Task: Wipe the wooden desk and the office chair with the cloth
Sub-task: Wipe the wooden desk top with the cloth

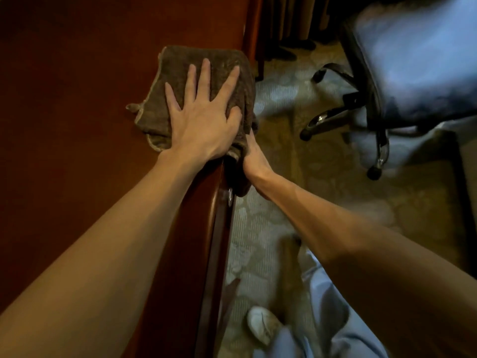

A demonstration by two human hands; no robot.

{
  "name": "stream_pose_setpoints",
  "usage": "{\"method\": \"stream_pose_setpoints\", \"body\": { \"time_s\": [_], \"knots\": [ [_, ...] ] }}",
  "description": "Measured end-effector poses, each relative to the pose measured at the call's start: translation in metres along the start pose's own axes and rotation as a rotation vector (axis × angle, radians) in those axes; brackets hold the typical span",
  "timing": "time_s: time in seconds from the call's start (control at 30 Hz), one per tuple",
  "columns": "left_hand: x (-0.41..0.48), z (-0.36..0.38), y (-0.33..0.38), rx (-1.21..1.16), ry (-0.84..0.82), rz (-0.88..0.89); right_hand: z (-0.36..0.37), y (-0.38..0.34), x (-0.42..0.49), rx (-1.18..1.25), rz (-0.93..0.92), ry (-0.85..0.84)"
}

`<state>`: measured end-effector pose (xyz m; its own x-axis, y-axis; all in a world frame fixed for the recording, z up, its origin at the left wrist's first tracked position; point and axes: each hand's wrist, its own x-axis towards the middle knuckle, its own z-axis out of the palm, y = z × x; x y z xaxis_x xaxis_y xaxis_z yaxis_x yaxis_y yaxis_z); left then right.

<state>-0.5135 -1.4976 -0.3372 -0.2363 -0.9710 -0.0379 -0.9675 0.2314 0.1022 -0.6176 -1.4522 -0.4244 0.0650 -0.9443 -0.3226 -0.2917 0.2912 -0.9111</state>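
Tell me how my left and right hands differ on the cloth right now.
The left hand lies flat on top of the cloth, fingers spread, pressing it onto the desk; the right hand sits at the desk's edge, gripping the overhanging part. The left hand's fingers show fully; the right hand's are mostly hidden. Both touch the same cloth.
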Motion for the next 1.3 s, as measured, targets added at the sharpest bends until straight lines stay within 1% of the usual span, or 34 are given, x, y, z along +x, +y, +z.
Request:
{"method": "stream_pose_setpoints", "body": {
  "time_s": [0.1,0.27,0.43,0.57,0.73,0.93,1.03,1.13,1.2,1.3],
  "knots": [
    [-0.031,0.002,0.000,0.001,0.004,0.004,0.013,0.005,-0.032,0.012,0.032,0.016],
    [-0.071,0.003,-0.001,0.003,-0.004,-0.001,0.029,0.008,-0.068,0.158,0.098,0.026],
    [-0.109,0.003,-0.001,0.009,-0.010,-0.036,0.039,0.012,-0.086,0.320,0.239,0.097],
    [-0.134,0.004,0.000,-0.002,-0.012,-0.072,0.046,0.025,-0.111,0.322,0.209,0.086],
    [-0.182,0.004,-0.001,0.008,-0.020,-0.059,0.065,0.036,-0.155,0.364,0.174,0.040],
    [-0.253,0.005,-0.004,0.010,-0.031,-0.083,0.086,0.046,-0.221,0.296,0.161,-0.038],
    [-0.293,0.006,-0.009,0.014,-0.043,-0.099,0.104,0.052,-0.256,0.402,0.168,-0.061],
    [-0.322,0.005,-0.009,0.013,-0.041,-0.081,0.121,0.056,-0.286,0.417,0.202,-0.044],
    [-0.338,0.004,-0.010,0.017,-0.035,-0.068,0.130,0.059,-0.304,0.412,0.212,-0.035],
    [-0.357,0.004,-0.012,0.001,-0.048,-0.030,0.132,0.064,-0.326,0.308,0.177,-0.027]
  ]
}}
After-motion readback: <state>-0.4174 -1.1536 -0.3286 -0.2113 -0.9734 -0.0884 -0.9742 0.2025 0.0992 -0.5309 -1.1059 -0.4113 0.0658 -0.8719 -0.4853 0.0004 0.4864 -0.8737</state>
